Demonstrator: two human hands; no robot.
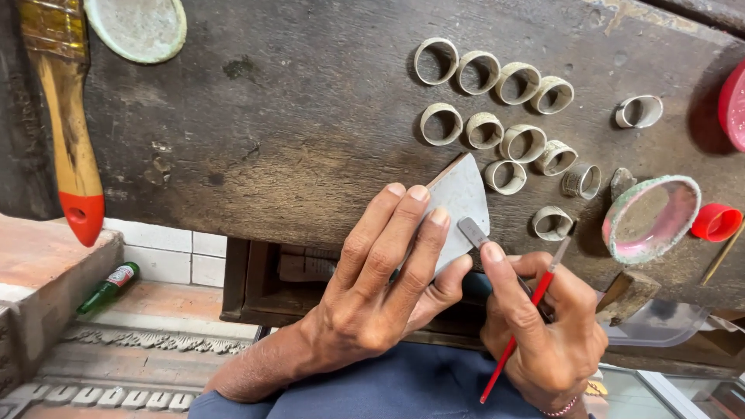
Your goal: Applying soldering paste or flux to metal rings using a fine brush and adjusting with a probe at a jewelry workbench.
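my left hand (388, 271) pressed the flat grey plate (459, 203) so it stayed put. my right hand (539, 326) had its fingers (497, 268) clamped on a small metal tool (472, 231) and a red brush (521, 326), near the rings (497, 105) on the tabletop (295, 116).

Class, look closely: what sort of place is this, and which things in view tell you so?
Probably a jeweller's or ring-maker's workbench: rows of unfinished metal rings lie on a worn wooden bench, and the right hand holds a small file and a thin red brush.
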